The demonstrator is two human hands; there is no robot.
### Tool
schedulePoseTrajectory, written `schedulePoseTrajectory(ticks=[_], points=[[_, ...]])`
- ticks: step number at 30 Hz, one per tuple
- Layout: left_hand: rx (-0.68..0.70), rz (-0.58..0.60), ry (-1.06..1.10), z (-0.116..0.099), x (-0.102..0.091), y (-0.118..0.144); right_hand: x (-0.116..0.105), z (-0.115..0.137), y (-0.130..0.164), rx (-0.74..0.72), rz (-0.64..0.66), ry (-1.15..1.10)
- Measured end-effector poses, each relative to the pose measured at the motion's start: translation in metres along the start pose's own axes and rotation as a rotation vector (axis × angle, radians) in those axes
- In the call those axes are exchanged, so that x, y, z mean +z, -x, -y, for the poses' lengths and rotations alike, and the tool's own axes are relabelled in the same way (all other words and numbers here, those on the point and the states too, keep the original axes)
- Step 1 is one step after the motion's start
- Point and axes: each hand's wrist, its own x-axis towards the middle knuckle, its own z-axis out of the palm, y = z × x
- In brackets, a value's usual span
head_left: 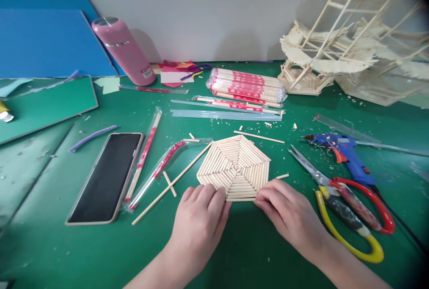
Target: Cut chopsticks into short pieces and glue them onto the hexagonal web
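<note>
A flat heptagonal panel point(234, 167) of pale wooden sticks, laid in concentric rings of wedges, lies on the green table point(234, 253). The left hand point(197, 222) and right hand point(291, 215) press curled fingers against its near edge, gripping nothing.

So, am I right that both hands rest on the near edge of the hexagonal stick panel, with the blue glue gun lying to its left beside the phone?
Not quite. In the head view the left hand and right hand do touch the near edge of the hexagonal stick panel, but the blue glue gun lies to its right, beside the scissors. The phone is on the left.
</note>
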Motion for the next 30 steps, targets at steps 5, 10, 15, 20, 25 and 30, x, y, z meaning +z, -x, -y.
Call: schedulePoseTrajectory(ticks=[5, 10, 15, 20, 25, 30], points=[[0.028, -0.009, -0.040, -0.0003, -0.0004, -0.0010, 0.0011, -0.0014, 0.0023, 0.028, -0.019, -0.022], [0.077, -0.040, -0.079, -0.0009, -0.0007, -0.0026, 0.0005, -0.0021, 0.0021, 0.041, -0.028, -0.024], [0.085, -0.045, -0.090, 0.0001, 0.0002, -0.0017, -0.0034, -0.0049, 0.0047, 0.057, -0.052, -0.061], [0.090, -0.045, -0.083, 0.0025, 0.0023, -0.0006, -0.0064, -0.0046, 0.0089, 0.096, -0.073, -0.069], [0.089, -0.039, -0.070, 0.0026, 0.0021, 0.0000, -0.0063, -0.0032, 0.0077, 0.078, -0.079, -0.056], [0.087, -0.034, -0.076, 0.0015, 0.0013, -0.0001, -0.0060, -0.0023, 0.0068, 0.053, -0.066, -0.046]])
